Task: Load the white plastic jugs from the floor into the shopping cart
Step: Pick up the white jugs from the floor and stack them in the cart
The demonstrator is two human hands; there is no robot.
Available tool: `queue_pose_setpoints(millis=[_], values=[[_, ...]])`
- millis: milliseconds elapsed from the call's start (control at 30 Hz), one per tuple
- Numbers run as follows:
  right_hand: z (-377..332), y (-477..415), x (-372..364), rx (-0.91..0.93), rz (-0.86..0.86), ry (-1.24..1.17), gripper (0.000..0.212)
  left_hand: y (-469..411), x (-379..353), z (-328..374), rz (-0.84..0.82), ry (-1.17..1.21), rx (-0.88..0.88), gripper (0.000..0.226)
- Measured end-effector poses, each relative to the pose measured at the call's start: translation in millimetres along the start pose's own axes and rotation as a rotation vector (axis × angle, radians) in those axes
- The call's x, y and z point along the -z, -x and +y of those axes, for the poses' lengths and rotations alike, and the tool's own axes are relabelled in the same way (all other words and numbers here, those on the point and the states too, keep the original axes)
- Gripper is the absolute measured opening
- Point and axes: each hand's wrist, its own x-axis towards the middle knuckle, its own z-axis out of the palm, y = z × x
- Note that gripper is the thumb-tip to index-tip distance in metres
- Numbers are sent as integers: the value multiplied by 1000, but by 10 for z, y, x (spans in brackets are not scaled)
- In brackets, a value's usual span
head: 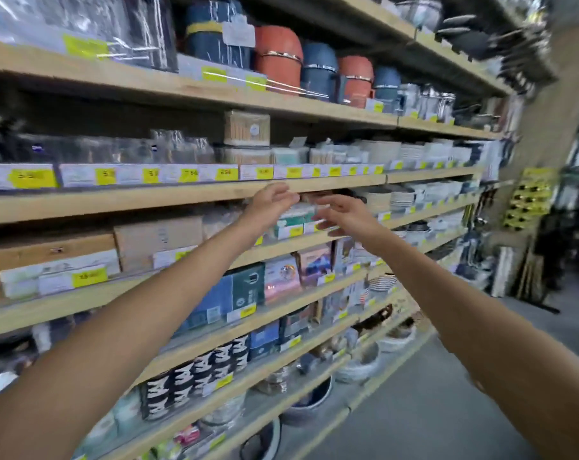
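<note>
Both bare arms reach forward and up towards a long run of pale wooden shelving (182, 197) edged with yellow price labels (32, 178); the left hand (271, 200) hangs just in front of a plank edge, its fingers loosely curled and its grip apart, holding nothing; the right hand (344, 215) is near it and slightly lower, fingers stretched out towards the left hand, grip likewise apart and holding nothing; the two hands are close but do not touch; between and behind them, on the shelf, sits a small green-and-white box (294, 220), blurred, and neither hand visibly touches it; the white plastic jugs and the shopping cart lie outside this view, so their place cannot be told; on the top shelf stand tall orange cylindrical containers (278, 58) alternating with dark blue cylindrical containers (316, 69); brown cardboard boxes (158, 240) sit on a middle shelf at the left; black-and-white patterned cups (198, 370) line a lower shelf; stacks of pale plates (402, 197) stand further right; the grey floor (430, 393) runs along the foot of the shelving.
</note>
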Motion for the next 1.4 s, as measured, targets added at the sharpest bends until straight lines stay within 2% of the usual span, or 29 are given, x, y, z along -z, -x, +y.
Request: queue_pose_setpoints(millis=[267, 367, 467, 567, 700, 833, 1000, 1200, 1400], values=[[1286, -692, 1108, -175, 134, -5, 27, -1327, -1433, -542, -183, 79, 137, 38], [1816, -810, 1541, -233, 163, -2, 21, -1673, -2076, -724, -251, 38, 127, 40], [2364, -935, 2020, -289, 214, -23, 20, -1972, -2765, -893, -340, 26, 132, 28], [2858, -1096, 2532, -321, 243, -19, 24, -2300, -3485, -1012, -384, 16, 165, 35], [3453, -1403, 3363, -349, 234, -9, 24, -2782, -4448, -1075, -414, 27, 179, 19], [3922, -1700, 4274, -360, 220, 30, 28, -3283, -5383, -1045, -440, 8, 197, 41], [4401, -1974, 5284, -381, 209, 65, 29, -3763, -6355, -1006, -473, 27, 211, 45], [5002, -2200, 6104, -419, 224, 43, 14, -4270, -7299, -1085, -505, 47, 253, 49], [5824, -2435, 6877, -491, 261, 65, 21, -4843, -8430, -1308, -572, 37, 267, 46]])
